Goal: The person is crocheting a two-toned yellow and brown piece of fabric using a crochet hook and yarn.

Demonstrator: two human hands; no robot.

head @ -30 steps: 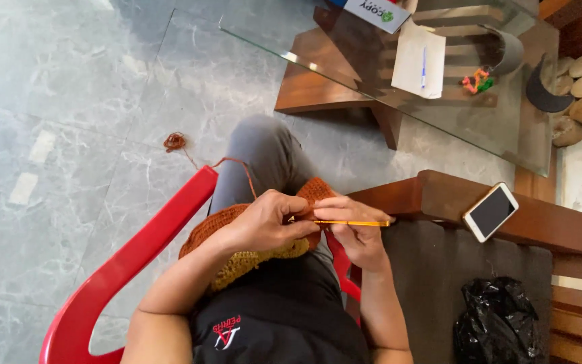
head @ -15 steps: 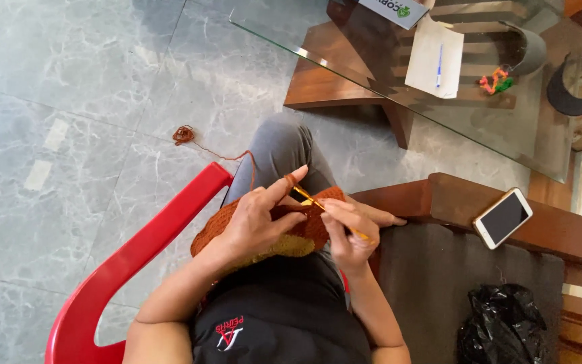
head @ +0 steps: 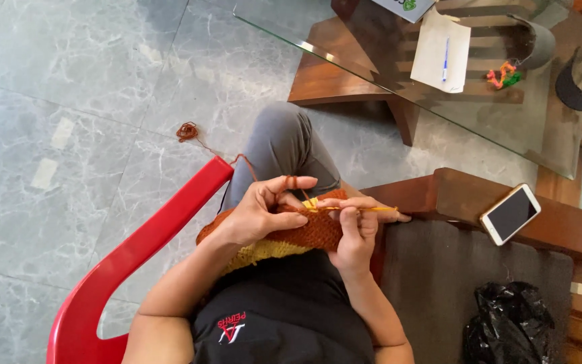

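Single head cam, worn by seated person, looks steeply down, close on lap and hands (head: 304,219); floor (head: 89,101), glass tabletop (head: 493,114) beyond.

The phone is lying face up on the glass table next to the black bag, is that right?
Not quite. The head view shows the phone lying face up on the wooden armrest of the seat beside the person, not on the glass table. The black bag does sit nearby, on the dark cushion below it.

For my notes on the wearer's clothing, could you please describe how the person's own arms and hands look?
Both arms are bare up to the frame edge, with no sleeves in view. The left hand and right hand wear no gloves, and no rings, watch or bracelets can be made out. The nails look short and unpainted.
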